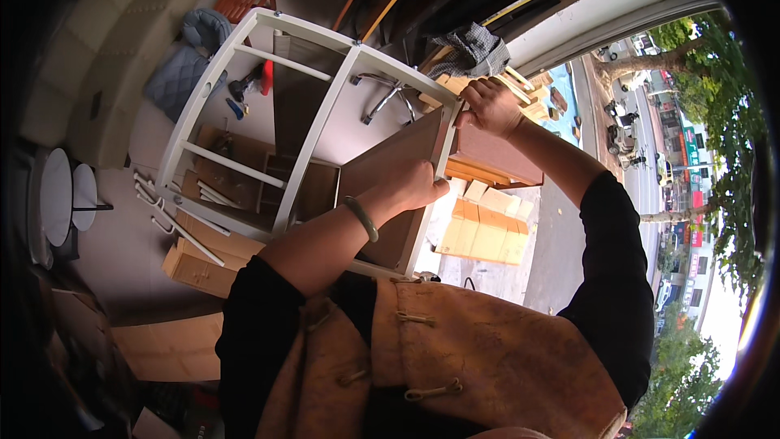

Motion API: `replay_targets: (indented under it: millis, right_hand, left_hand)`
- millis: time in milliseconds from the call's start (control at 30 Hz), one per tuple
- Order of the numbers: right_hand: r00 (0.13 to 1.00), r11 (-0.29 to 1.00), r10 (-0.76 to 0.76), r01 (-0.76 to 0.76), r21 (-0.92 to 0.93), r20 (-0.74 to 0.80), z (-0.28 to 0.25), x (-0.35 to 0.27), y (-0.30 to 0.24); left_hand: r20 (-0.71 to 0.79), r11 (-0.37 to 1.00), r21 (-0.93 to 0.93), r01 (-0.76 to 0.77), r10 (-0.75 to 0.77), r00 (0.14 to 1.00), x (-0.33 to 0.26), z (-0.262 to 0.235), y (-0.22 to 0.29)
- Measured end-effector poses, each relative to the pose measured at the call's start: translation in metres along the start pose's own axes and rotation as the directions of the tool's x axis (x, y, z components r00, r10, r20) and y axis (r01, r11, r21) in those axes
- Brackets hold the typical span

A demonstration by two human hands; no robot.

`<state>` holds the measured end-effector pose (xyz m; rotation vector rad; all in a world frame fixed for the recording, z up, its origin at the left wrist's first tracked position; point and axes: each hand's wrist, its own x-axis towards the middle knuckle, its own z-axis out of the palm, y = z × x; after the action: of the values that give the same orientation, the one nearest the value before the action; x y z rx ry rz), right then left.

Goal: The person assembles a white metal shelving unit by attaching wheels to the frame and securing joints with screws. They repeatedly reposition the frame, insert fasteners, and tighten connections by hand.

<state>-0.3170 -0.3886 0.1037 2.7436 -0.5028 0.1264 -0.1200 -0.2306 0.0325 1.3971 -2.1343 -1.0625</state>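
The white frame [318,140] is held in front of the body, its right-hand bay mostly filled by a brown panel [390,154]. Its upper right corner is gripped by the right hand [490,106], with the fingers pressed together and curled over the rail. The left hand [424,185] is closed in a loose fist at the frame's right rail; whether the panel's edge, the rail or something small is pinched there cannot be told.

The frame could be tipped or twisted if the corner grip were lost, since no other steady support for it can be made out. The panel could be scraped or shifted out of line if the rail were pulled unevenly, and fingertips could be nipped between the two. The bangle [362,219] on the left wrist could be knocked against the panel because it is worn so close to it. Were the frame swung down to the left, the tubes [193,236] at its lower left could be struck.

Beside those tubes, below the frame's lower left corner, a cardboard carton [199,268] is seen; its contents cannot be made out. To the right of the frame, cardboard boxes [483,232] are grouped, with nothing inside them visible. Above these boxes, just right of the frame, a reddish-brown wooden cabinet [497,152] is placed, its interior hidden.
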Motion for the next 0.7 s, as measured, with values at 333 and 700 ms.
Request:
replay_targets:
  millis: [333, 700]
  right_hand:
    - [0.979, 0.979, -0.201, 0.202, -0.031, 0.043, -0.008, 0.002, 0.018]
    - [0.84, 0.559, 0.535, -0.43, 0.709, 0.088, -0.041, 0.073, 0.021]
  left_hand:
    - [-0.017, 0.996, 0.083, 0.02, -0.018, 1.0, -0.022, -0.01, 0.01]
    - [-0.822, 0.881, 0.265, 0.393, -0.007, 0.57, -0.23, -0.083, -0.052]
